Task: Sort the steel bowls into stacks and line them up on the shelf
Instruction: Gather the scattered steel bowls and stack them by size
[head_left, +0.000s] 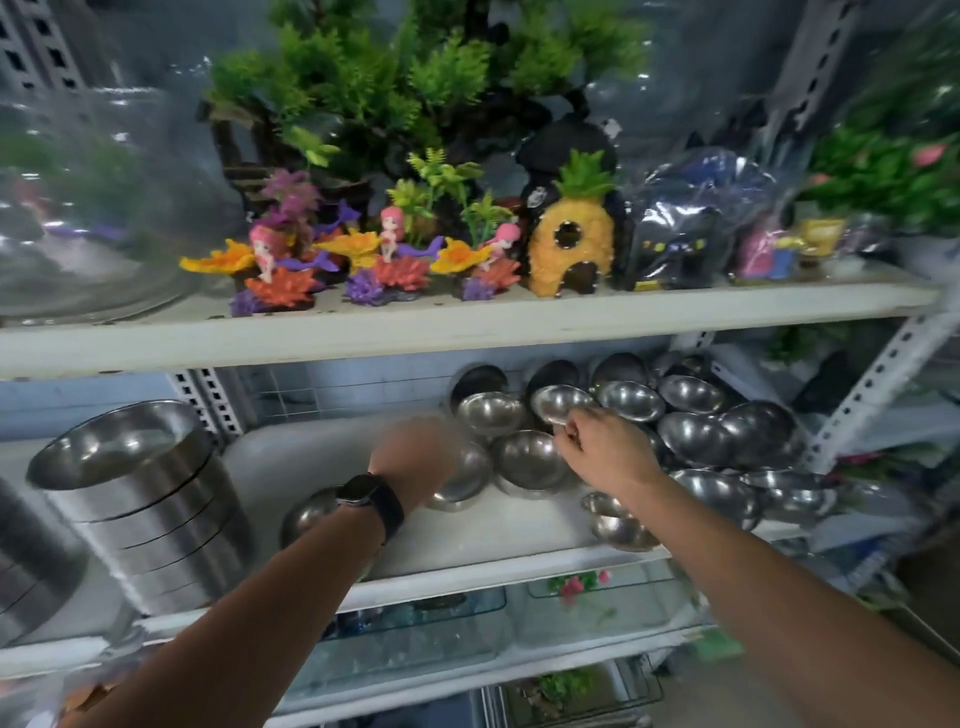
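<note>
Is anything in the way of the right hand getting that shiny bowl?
No, nothing visible. The right hand pinches the rim of the tilted steel bowl, with other bowls packed close around it.

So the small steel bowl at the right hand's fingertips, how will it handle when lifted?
Probably stiff and light: the small steel bowl looks thin-walled, and the right hand seems to pinch only its rim. Its polished surface may be slippery in such a pinch. It leans tilted among neighbouring bowls, so lifting it could shift or clatter them.
</note>
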